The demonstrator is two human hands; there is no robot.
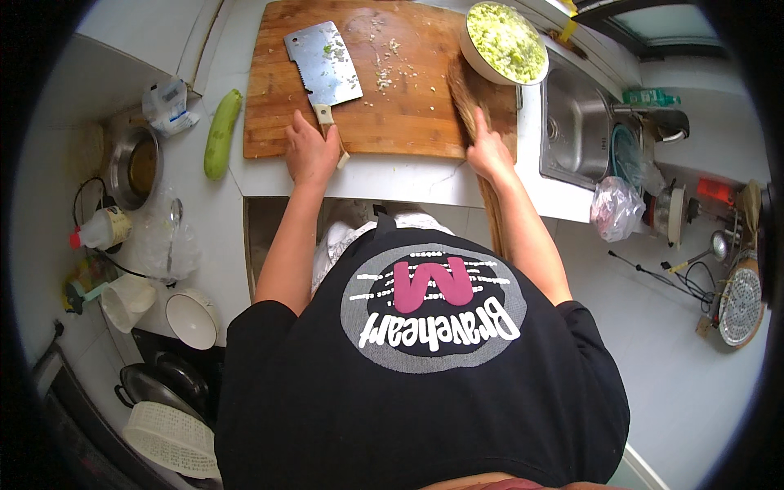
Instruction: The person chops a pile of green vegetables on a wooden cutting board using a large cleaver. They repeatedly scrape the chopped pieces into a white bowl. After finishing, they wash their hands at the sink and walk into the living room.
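Note:
My left hand [311, 150] is over the near edge of a wooden cutting board [410, 116], fingers spread. Its thumb lies against the handle [326, 122] of a cleaver, not wrapped around it. The cleaver's broad steel blade [327, 64] lies flat on the board, with chopped bits stuck to it. My right hand [490, 150] is closed around a long brown fibrous object [463, 92], perhaps a straw brush, its index finger extended along it. One end rests on the board; the other runs below the counter edge. Chopped pale bits [384, 73] lie scattered mid-board.
A bowl of shredded green vegetable [505, 43] stands at the board's far right corner. Left of the board lies a green zucchini [222, 135]. A steel sink [576, 122] is at right, a bagged item [615, 208] near it. A metal basin [136, 168] stands far left.

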